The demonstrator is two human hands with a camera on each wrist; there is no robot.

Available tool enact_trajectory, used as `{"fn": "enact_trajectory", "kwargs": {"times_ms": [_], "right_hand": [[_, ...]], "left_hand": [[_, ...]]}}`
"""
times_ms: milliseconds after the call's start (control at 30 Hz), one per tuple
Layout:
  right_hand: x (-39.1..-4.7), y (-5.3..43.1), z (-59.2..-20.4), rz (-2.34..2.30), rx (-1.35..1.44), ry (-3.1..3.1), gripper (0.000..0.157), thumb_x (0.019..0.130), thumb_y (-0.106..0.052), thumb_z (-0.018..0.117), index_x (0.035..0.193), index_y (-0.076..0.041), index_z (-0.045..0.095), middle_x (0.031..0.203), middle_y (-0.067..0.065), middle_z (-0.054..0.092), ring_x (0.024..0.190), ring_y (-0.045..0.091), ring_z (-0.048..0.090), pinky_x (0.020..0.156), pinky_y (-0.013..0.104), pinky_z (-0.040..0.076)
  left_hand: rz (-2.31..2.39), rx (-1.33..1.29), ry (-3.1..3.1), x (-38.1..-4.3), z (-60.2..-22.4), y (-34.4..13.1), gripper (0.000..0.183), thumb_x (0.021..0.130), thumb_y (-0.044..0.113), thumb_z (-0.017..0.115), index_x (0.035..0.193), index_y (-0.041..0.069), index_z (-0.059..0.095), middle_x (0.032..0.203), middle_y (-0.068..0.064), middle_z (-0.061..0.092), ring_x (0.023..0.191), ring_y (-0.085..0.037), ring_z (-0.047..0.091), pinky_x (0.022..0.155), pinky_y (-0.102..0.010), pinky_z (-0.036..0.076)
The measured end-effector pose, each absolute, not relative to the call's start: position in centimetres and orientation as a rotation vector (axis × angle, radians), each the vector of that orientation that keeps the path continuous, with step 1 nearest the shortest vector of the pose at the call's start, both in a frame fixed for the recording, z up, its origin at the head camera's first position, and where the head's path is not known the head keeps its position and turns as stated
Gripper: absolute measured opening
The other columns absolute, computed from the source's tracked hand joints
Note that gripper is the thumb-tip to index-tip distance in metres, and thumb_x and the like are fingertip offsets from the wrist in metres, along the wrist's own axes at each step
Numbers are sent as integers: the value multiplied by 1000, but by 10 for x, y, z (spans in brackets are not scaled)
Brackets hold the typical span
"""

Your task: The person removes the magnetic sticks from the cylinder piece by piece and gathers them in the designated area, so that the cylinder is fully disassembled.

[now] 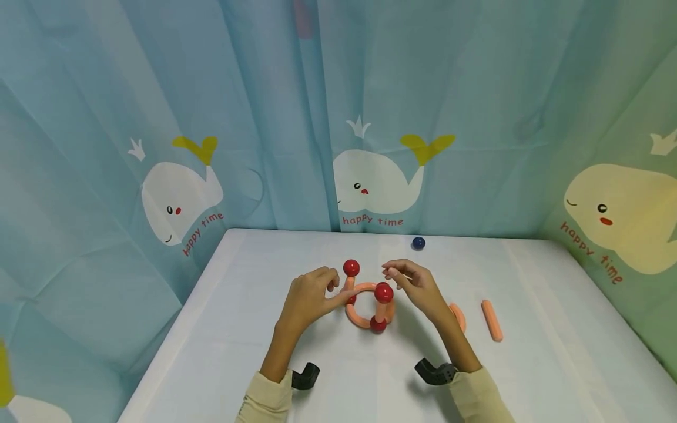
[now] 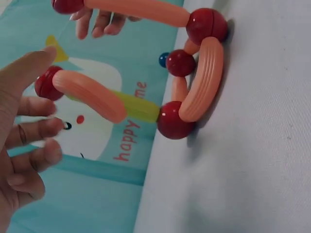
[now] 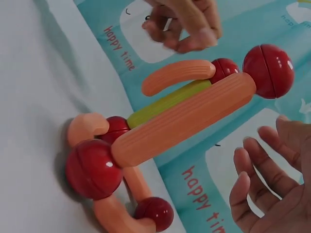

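Observation:
A magnetic rod-and-ball construction [image 1: 359, 321] stands on the table, with curved orange rods and red balls forming a ring at its base. A straight orange rod [image 3: 184, 119] rises from it to a red ball [image 3: 268, 71]. The other upright, a yellow-green rod [image 2: 141, 107], carries a red ball [image 2: 48, 83] with a curved orange rod [image 2: 92, 96] sticking out sideways. My left hand [image 1: 309, 298] is beside that ball, thumb extended and fingers loosely bent, holding nothing. Across the construction, my right hand [image 1: 415, 285] hovers with relaxed, empty fingers [image 3: 262, 179].
Right of the construction lie a loose curved orange rod [image 1: 459, 317], partly behind the right forearm, and a straight orange rod [image 1: 492, 320]. A dark blue ball [image 1: 418, 243] sits near the white table's [image 1: 254, 258] back edge. Whale-print curtains [image 1: 275, 117] surround the table.

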State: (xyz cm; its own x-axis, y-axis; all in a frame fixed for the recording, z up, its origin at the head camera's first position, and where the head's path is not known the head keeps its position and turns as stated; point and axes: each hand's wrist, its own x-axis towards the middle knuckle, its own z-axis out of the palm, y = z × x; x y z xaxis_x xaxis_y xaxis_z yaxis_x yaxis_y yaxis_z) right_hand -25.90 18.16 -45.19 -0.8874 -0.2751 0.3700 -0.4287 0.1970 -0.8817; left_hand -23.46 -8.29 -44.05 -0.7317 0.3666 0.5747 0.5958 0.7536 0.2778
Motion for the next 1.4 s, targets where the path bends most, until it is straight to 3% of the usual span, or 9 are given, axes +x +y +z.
{"fn": "enact_trajectory", "kwargs": {"times_ms": [200,367,667,900,1200,1400], "right_hand": [[-278,172,-450,1902,864,-2304,32,99,-11,56,129,-1,57,126,18,62,113,17,61,84,26,53],[-293,163,-448,1959,1097,-2296,41,97,-8,57,137,-1,52,136,19,57,125,24,57,99,32,50],[-309,154,-452,2150,1347,-2289,49,94,0,56,142,3,45,144,17,51,131,16,53,105,49,43],[-309,148,-454,2160,1314,-2301,46,94,-3,58,139,2,49,135,11,61,126,16,57,100,32,50],[-310,143,-454,2143,1215,-2320,37,93,-3,60,129,3,54,117,1,66,111,13,63,95,26,51],[-308,143,-456,2164,1254,-2319,41,94,-3,57,135,3,50,126,9,63,115,13,61,96,27,51]], "left_hand": [[-672,-604,-2559,-239,-449,-84,43,78,60,73,84,19,63,79,1,67,59,-5,47,52,-17,38],[-778,-601,-2568,-239,-454,-79,44,74,54,79,88,15,64,84,1,65,70,-7,54,57,-20,43],[-733,-659,-2503,-242,-460,-75,38,77,48,80,87,15,65,86,6,63,73,-8,59,59,-18,45],[-732,-678,-2495,-243,-462,-76,36,76,45,82,87,15,65,85,3,64,71,-7,58,57,-19,45],[-731,-700,-2545,-243,-459,-77,29,84,42,75,90,16,65,86,3,65,72,-9,59,57,-17,44],[-745,-721,-2566,-243,-460,-77,25,87,40,72,89,17,63,84,1,67,69,-8,59,55,-17,42]]}}
